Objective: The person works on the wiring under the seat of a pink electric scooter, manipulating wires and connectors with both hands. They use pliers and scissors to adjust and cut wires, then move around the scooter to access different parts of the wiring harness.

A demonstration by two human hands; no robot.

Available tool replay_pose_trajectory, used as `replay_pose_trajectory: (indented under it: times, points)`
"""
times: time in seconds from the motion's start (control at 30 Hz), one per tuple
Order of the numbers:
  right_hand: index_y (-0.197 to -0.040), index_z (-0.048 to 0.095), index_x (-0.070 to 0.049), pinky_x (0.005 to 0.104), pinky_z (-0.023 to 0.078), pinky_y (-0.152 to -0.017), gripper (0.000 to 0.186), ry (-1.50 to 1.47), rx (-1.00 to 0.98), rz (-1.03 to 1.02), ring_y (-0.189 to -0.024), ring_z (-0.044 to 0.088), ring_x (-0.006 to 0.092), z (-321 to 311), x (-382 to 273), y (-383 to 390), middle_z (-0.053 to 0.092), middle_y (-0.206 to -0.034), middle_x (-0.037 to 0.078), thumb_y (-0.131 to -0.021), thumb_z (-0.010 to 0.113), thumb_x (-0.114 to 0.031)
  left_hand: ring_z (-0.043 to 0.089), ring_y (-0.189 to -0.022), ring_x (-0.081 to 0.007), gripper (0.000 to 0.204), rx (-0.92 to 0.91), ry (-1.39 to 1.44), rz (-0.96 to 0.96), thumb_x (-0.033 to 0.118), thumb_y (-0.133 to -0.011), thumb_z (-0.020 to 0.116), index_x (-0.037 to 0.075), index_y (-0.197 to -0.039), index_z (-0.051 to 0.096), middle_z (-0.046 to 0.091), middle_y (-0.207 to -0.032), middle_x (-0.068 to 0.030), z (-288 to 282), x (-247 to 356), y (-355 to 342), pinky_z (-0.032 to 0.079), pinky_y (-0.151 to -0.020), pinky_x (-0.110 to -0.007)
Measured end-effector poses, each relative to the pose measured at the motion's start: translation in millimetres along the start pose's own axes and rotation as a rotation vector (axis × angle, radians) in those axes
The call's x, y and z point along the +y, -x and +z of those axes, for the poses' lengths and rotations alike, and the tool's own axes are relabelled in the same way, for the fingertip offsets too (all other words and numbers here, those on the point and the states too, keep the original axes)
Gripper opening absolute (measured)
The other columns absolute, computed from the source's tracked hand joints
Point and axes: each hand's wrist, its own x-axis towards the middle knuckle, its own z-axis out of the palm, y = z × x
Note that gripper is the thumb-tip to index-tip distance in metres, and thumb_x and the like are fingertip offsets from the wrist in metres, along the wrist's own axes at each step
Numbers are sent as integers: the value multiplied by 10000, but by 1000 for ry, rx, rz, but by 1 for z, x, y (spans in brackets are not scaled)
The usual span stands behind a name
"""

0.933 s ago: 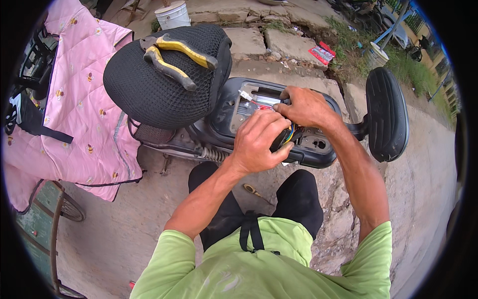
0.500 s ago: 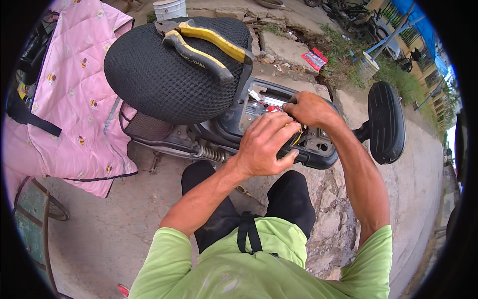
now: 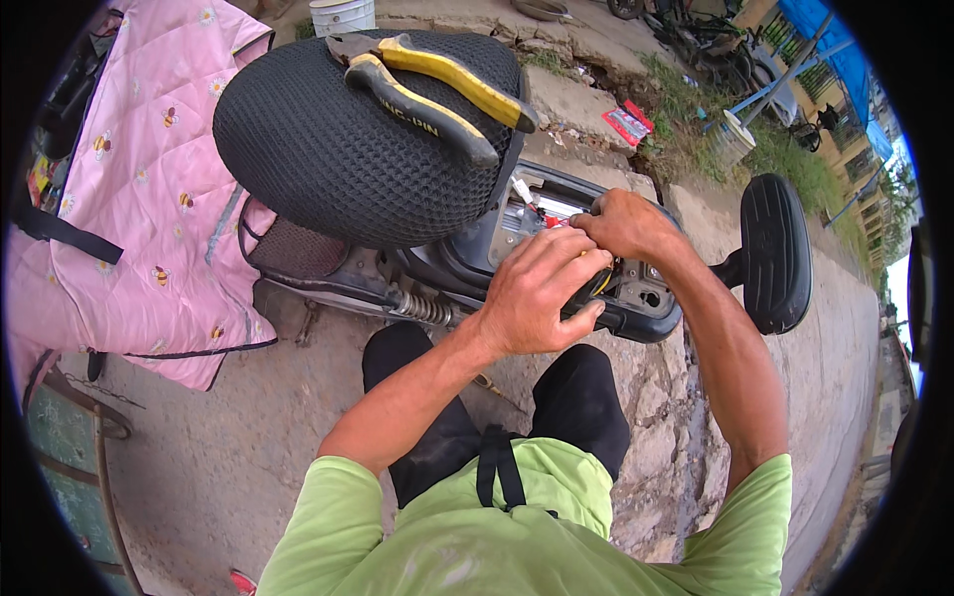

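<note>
My two hands meet over the open compartment (image 3: 504, 243) of a scooter, below its raised black mesh seat (image 3: 348, 149). My left hand (image 3: 545, 283) is curled over a bundle of wires, its thumb held apart, with a yellow wire (image 3: 600, 284) showing below the fingers. Fingers bent in a pinch, my right hand (image 3: 632, 224) grips wires beside the left fingertips. A red wire (image 3: 545, 216) with a white connector (image 3: 522, 189) leads toward both hands. What lies right between the fingertips is hidden. Pliers with yellow and black handles (image 3: 437, 94) rest on the seat.
A pink quilted cover (image 3: 149, 199) hangs at the left. The scooter's black padded part (image 3: 775, 253) stands out on the right. A screwdriver (image 3: 487, 381) lies on the ground between my knees. At the back are a white bucket (image 3: 343, 17) and a red packet (image 3: 628, 122).
Both hands have shifted slightly right, with the left fingertips now closer against the right hand. Seat and pliers sit a little further right in the view.
</note>
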Motion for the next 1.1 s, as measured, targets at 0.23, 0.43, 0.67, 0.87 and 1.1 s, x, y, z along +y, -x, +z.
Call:
replay_pose_trajectory:
  times: [0.23,0.43,0.67,0.87,1.1]
  points:
    - [-966,779,41,467,566,-860,620,80,-95,-87,-964,735,407,-9,1,2,736,-992,300,-819,657,-549,641,-1123,-385,577,3,26,3,87,-646,840,36,-1194,667,660,-1173,-156,0,-1,0,536,-960,-477]
    - [-969,768,49,469,550,-832,610,54,-150,-105,-919,732,393,-10,3,-2,734,-959,294,-825,636,-528,651,-1119,-387,574,11,42,12,75,-643,835,34,-1193,678,661,-1186,-161,1,-5,0,537,-956,-474]
    - [-934,754,72,475,549,-824,625,23,-103,-63,-910,732,397,-9,4,4,736,-941,290,-805,665,-533,655,-1125,-379,576,12,52,0,79,-640,832,35,-1194,680,660,-1195,-152,3,-6,1,540,-955,-473]
    - [-934,758,62,473,552,-840,588,7,-103,-60,-924,731,404,-9,1,5,735,-955,294,-797,671,-503,651,-1131,-378,576,3,43,-10,91,-645,834,38,-1197,677,657,-1199,-143,3,-7,2,541,-952,-476]
    - [-947,772,38,466,559,-859,542,-3,-91,-33,-934,731,402,-9,0,5,737,-968,291,-758,691,-464,650,-1123,-385,573,-4,55,-20,91,-648,827,36,-1199,678,655,-1200,-150,3,-6,1,536,-956,-482]
